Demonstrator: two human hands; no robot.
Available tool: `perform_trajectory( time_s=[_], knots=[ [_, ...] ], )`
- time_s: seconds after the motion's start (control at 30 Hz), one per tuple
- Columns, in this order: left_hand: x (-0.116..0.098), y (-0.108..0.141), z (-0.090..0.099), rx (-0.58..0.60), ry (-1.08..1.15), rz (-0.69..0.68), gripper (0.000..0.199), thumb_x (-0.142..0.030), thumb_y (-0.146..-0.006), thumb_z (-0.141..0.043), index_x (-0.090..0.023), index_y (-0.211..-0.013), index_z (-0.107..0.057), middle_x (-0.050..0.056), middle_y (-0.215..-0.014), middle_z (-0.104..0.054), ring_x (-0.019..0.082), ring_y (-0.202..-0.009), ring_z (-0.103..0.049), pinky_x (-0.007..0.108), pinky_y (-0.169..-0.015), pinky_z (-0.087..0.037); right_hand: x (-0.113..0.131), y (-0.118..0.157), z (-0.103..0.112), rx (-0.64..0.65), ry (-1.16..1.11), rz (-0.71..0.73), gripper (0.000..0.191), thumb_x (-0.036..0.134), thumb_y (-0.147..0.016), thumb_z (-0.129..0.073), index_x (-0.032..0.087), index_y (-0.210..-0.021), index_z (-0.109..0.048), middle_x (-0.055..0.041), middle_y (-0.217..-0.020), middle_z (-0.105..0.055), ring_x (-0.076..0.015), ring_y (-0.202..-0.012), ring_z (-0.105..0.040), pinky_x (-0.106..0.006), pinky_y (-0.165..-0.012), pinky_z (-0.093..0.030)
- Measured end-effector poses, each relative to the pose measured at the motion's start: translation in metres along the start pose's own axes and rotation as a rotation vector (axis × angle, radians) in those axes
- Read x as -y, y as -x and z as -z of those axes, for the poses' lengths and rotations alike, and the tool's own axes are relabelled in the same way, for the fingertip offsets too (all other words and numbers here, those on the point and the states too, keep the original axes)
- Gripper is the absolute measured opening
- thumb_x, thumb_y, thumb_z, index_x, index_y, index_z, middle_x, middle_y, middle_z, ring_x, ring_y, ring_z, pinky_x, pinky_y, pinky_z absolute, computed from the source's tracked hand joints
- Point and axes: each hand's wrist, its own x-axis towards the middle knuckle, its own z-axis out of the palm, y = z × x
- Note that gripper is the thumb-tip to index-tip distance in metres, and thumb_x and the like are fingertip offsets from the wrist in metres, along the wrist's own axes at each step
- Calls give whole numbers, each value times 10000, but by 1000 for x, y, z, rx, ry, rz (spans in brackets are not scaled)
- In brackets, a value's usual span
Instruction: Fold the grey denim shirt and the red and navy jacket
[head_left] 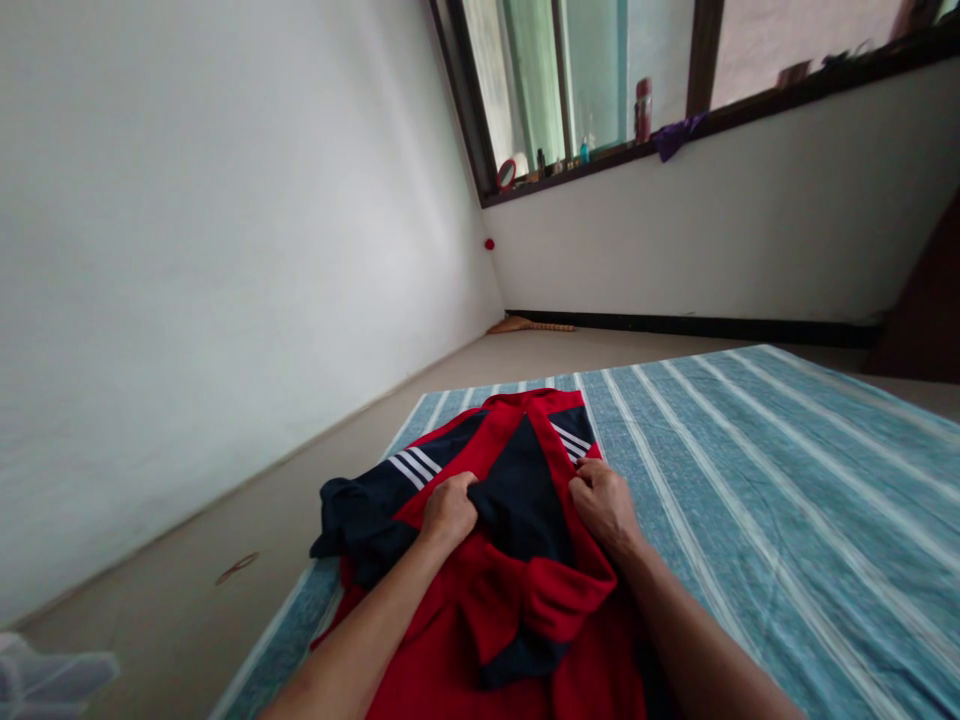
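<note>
A red and navy jacket point(525, 500) with white stripes lies on a bed covered by a blue striped sheet point(720, 450). One navy sleeve spreads toward the left edge of the bed, and another sleeve with a red part is folded across the jacket's middle. My left hand point(450, 512) is closed on the navy cloth near the centre. At the jacket's right side, below the white stripes, my right hand point(604, 500) pinches the red and navy cloth.
A white wall point(225, 250) runs along the left. On the floor lie a broom point(525, 325) at the far corner and a thin loop point(237, 568) at left. Bottles and a purple cloth point(677, 137) are on the window sill. Translucent plastic point(52, 675) shows at lower left.
</note>
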Motion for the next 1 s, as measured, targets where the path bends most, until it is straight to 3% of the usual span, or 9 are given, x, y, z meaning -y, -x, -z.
perform_trajectory(
  time_s=[0.17, 0.3, 0.37, 0.47, 0.53, 0.63, 0.7, 0.83, 1.0],
  knots=[
    [5, -5, 28, 175, -107, -86, 170, -31, -619, -574, -192, -575, -607, -26, -528, -594, 193, -579, -615, 249, -576, -437, 2, 0, -2, -7, 4, 16, 234, 134, -705, -446, 180, -560, -624, -73, -875, -683, -179, -846, -620, -241, -797, -432],
    [-20, -19, 44, 36, -201, -160, 209, -57, -741, -484, -169, -704, -655, 83, -773, -672, 276, -863, -636, 356, -793, -462, 3, 1, -1, -19, -9, 5, 227, 137, -697, -455, 191, -526, -594, -79, -920, -687, -190, -912, -620, -248, -818, -430],
    [-43, -32, 38, -13, -202, -256, 274, -106, -837, -414, -168, -930, -664, 112, -1027, -663, 263, -1051, -580, 359, -937, -409, 3, 1, 0, -23, -20, -4, 230, 142, -701, -457, 198, -505, -565, -75, -884, -686, -187, -894, -625, -246, -803, -438],
    [-75, -55, 9, 65, -181, -416, 326, -185, -892, -424, -200, -1174, -587, 70, -1281, -573, 193, -1210, -492, 269, -1042, -337, 3, 2, 1, -40, -44, -28, 229, 156, -707, -460, 202, -494, -532, -78, -911, -687, -182, -902, -629, -242, -802, -445],
    [-84, -67, -16, 110, -189, -430, 416, -302, -920, -429, -146, -1301, -489, 126, -1428, -435, 242, -1329, -368, 352, -1091, -298, 4, 2, 1, -52, -57, -40, 227, 163, -708, -463, 204, -492, -521, -82, -951, -687, -182, -927, -627, -245, -820, -443],
    [-81, -75, -45, 141, -207, -421, 560, -427, -937, -387, -113, -1399, -359, 160, -1528, -244, 297, -1414, -178, 496, -1114, -226, 3, 1, 1, -60, -69, -43, 217, 167, -706, -463, 206, -499, -517, -79, -942, -687, -177, -905, -626, -252, -837, -435],
    [-73, -74, -52, 141, -214, -437, 573, -446, -951, -338, -120, -1422, -323, 147, -1547, -191, 276, -1428, -122, 484, -1131, -188, 2, 1, 0, -64, -75, -47, 202, 169, -707, -456, 203, -522, -532, -73, -936, -687, -169, -870, -626, -250, -827, -435],
    [-55, -67, -42, 170, -234, -471, 573, -454, -954, -317, -123, -1422, -333, 148, -1550, -180, 245, -1426, -145, 404, -1142, -185, 3, 0, 2, -70, -92, -74, 201, 192, -711, -453, 201, -526, -531, -63, -948, -689, -167, -852, -629, -240, -792, -444],
    [-35, -61, -29, 272, -271, -468, 620, -518, -951, -273, -162, -1458, -273, 116, -1557, -166, 250, -1428, -126, 451, -1135, -194, 5, 1, 5, -63, -78, -94, 231, 213, -731, -447, 199, -513, -523, -58, -911, -691, -171, -843, -630, -237, -762, -444]
  ],
)
